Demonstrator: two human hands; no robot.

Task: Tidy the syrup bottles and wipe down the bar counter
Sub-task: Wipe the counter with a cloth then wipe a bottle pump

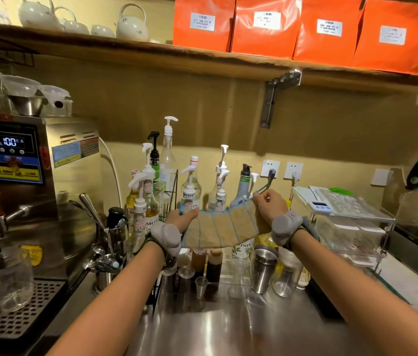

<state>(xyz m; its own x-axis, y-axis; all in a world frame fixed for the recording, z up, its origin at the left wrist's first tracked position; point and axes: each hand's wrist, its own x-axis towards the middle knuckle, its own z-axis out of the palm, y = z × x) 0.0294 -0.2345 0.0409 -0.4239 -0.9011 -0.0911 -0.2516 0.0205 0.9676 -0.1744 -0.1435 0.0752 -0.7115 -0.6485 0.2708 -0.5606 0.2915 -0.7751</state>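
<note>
A tan, blue-striped rectangular cleaning cloth (224, 228) hangs stretched in the air between both hands, above the back part of the stainless-steel bar counter (228, 327) and in front of the syrup bottles. The left hand (181, 219) grips the cloth's upper left corner with curled fingers, and the right hand (270, 205) pinches its upper right corner, so the top edge sags between them. Each wrist wears a grey strapped device. Behind the cloth, a cluster of clear glass syrup bottles with white pump tops (191, 187) stands along the counter's back edge against the yellow wall. Below the cloth, a steel shaker cup (263, 268) and two brown squeeze bottles (206, 265) stand on the counter. At the left edge sits a steel hot-water machine with a lit display (14, 150); at the right edge, a clear acrylic rack (344, 222).
</note>
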